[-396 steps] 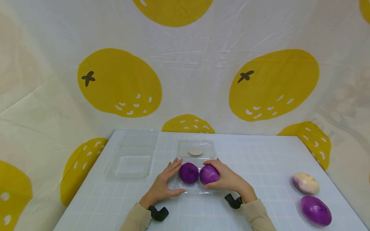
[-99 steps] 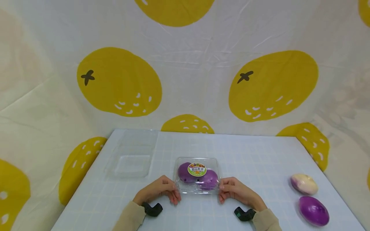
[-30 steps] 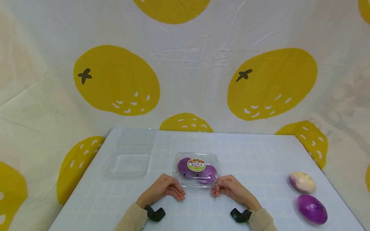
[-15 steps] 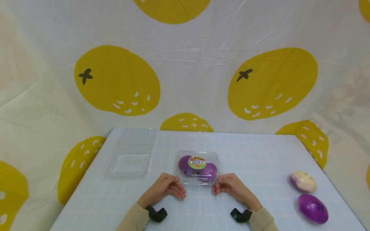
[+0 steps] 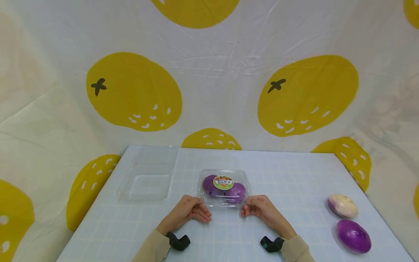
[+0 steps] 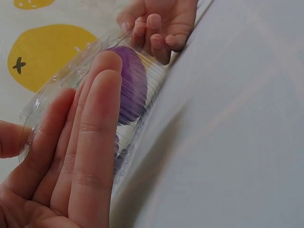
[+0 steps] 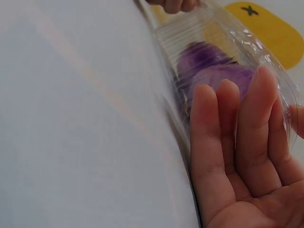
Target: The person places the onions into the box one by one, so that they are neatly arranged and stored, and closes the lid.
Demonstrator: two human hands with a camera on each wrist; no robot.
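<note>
In the head view a clear plastic clamshell box (image 5: 242, 174), lid down, stands between the hands at mid-table. Two glossy purple onion-like vegetables lie inside: the left one (image 5: 208, 186) and the right one (image 5: 238, 193). A round printed label (image 5: 223, 182) sits on the lid. The left hand (image 5: 186, 211) pinches the near left corner between thumb and index finger; its other fingers extend below the box. At the near right corner, the right hand (image 5: 263, 211) pinches the edge likewise. Whether the box touches the table cannot be told.
Another clear clamshell box (image 5: 148, 187) lies open at the back left of the table. Toward the right edge are a cream-and-purple vegetable (image 5: 343, 206) and a purple one (image 5: 354, 236). Behind the table (image 5: 281, 174) hangs a fruit-print cloth (image 5: 222, 91).
Earlier, the box was open, with the right hand gripping one purple vegetable in it. The lid then came down. Over the last second, both hands have moved the box slightly away.
</note>
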